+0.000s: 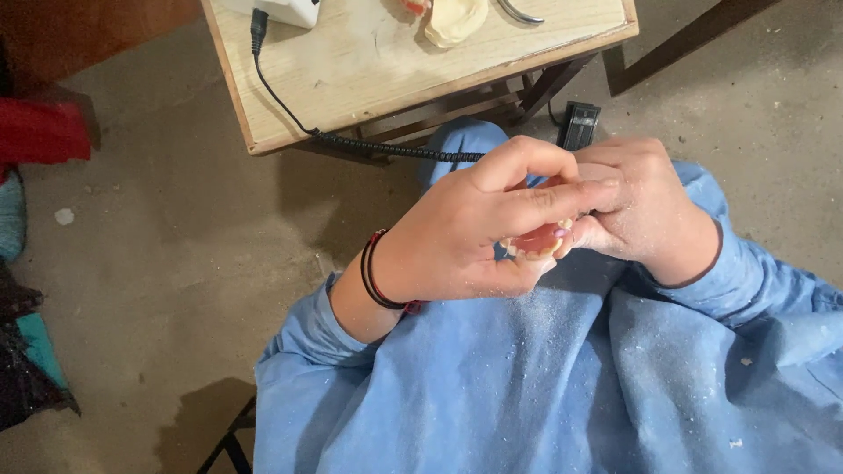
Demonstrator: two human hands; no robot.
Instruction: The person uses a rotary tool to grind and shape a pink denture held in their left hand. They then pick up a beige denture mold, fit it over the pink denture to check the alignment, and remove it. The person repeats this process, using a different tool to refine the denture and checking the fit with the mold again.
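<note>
Dusty blue gown (pixel 562 386) up close; left hand (pixel 465 233) and right hand (pixel 645 211) both pinch a pink denture (pixel 537 241), fingers clenched round it, below the table (pixel 351 70).

Denture (pixel 537 241) between both hands over lap; table (pixel 369 61) ahead.

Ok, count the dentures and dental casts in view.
2. A pink denture with teeth sits between the left hand and right hand; a cream cast lies on the table. More may be cut off at the top edge.
</note>
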